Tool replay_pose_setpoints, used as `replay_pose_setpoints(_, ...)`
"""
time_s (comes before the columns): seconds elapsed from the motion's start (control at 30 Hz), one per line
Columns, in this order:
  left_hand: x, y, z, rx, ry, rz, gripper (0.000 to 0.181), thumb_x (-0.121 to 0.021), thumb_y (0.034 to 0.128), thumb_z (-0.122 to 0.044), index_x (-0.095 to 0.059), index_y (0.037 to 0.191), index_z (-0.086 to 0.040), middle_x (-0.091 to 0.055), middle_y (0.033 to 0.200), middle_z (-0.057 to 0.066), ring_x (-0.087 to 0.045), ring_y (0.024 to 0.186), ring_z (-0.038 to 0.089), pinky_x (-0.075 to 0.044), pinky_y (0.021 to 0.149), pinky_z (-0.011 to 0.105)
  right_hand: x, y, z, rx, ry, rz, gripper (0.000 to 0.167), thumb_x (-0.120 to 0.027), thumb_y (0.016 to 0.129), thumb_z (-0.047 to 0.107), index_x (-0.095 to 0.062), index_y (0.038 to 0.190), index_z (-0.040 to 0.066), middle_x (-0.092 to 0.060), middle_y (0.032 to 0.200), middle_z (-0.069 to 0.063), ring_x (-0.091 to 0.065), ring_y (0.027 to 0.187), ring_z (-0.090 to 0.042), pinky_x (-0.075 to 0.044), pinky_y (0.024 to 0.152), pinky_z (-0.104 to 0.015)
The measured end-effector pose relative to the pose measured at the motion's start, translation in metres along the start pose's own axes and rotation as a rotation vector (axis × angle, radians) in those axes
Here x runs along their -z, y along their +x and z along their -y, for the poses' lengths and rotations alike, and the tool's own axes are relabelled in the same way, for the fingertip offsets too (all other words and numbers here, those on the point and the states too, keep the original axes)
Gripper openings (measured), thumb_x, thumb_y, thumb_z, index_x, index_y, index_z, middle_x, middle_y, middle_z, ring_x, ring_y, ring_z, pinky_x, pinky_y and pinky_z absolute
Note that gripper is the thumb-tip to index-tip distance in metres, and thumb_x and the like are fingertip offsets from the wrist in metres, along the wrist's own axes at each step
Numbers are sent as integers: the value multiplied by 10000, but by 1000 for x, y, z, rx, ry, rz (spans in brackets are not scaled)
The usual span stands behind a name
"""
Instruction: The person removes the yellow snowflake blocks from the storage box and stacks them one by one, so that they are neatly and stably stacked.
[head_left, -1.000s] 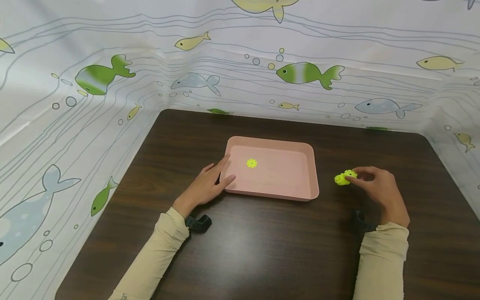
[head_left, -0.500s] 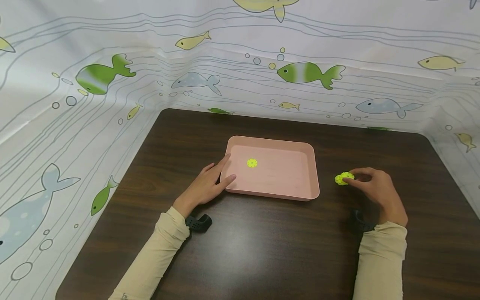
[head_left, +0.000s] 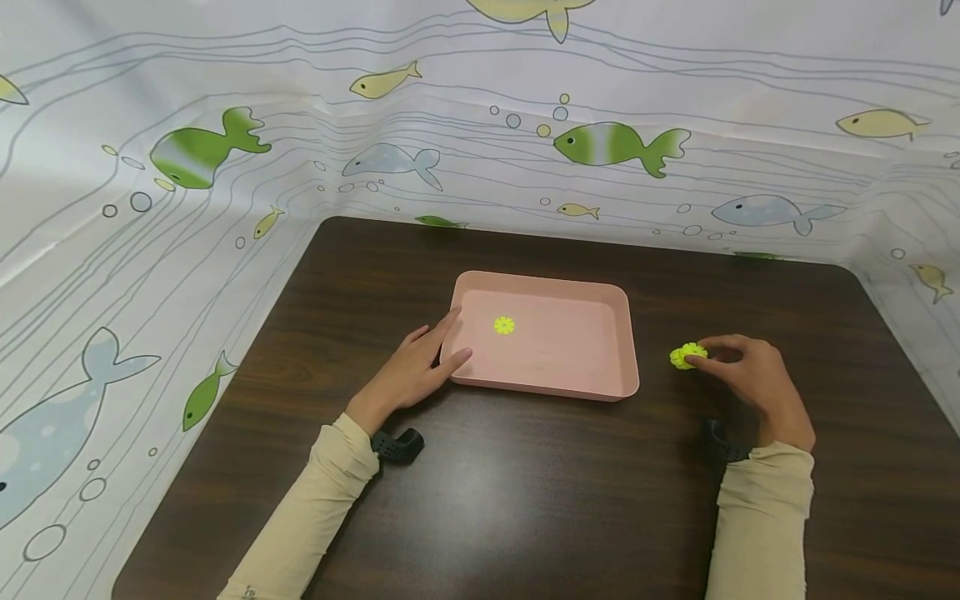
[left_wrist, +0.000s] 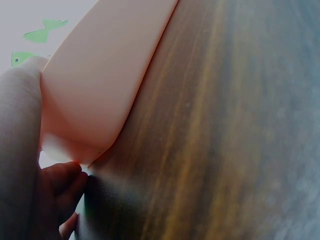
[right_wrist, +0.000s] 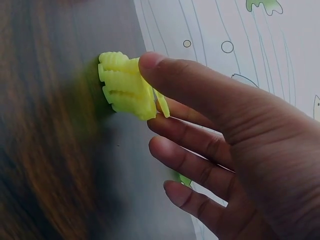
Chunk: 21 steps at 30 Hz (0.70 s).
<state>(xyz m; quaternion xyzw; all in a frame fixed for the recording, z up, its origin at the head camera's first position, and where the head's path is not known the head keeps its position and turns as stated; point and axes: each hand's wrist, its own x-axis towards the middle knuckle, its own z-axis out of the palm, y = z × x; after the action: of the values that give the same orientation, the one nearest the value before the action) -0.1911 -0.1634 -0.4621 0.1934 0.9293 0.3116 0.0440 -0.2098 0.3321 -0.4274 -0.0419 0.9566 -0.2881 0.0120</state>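
Note:
A shallow pink tray [head_left: 555, 392] lies on the table, with one notched, bright yellow plastic disc [head_left: 504, 325] flat in its left part. My left hand [head_left: 405, 367] holds the tray's left end; its thumb lies over the near-left corner and fingers touch the outer wall, as the left wrist view shows too. To the right of the tray, my right hand [head_left: 750, 375] pinches the edge of a small stack of yellow discs [head_left: 682, 358] with thumb and index finger. In the right wrist view, one disc stands slightly apart from the stack [right_wrist: 125, 87]; the other fingers are spread loosely.
The dark wood-grain table [head_left: 540, 492] fills the lower view. A white curtain [head_left: 465, 100] printed with fish rises behind it and along its sides. Dark straps [head_left: 397, 447] sit on both wrists.
The yellow disc in the right hand, raised off the stack a second ago, is now lower and against it. The right hand has shifted slightly; the left hand and tray have stayed still.

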Motion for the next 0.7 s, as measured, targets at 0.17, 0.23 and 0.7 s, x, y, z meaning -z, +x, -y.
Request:
replay_pose_setpoints(0.17, 1, -1, -1, 1, 1, 0, 763, -434, 1079, -536, -153, 1678, -156, -265, 1691, 46, -407, 1486, 245, -123, 1278, 466, 0, 1, 0, -5, 6, 10, 525, -775, 953, 326, -680, 1222, -115, -652, 1138, -315, -582, 901, -332, -490, 723, -370)
replay_pose_setpoints(0.23, 1, -1, -1, 2, 2, -1, 768, -429, 1077, -548, -149, 1679, -163, -268, 1690, 48, -408, 1485, 242, -121, 1278, 464, 0, 1, 0, 1, 4, 6, 512, -779, 950, 317, -685, 1217, -110, -665, 1119, -308, -591, 898, -331, -489, 720, -356)
replay_pose_setpoints(0.7, 1, -1, -2, 5, -2, 5, 770, -417, 1078, -558, -142, 1680, -164, -258, 1693, 52, -404, 1488, 244, -117, 1279, 470, 1, 1, -1, -50, 22, 48, 576, -747, 968, 358, -648, 1254, -132, -589, 1228, -358, -552, 987, -425, -508, 830, -590)
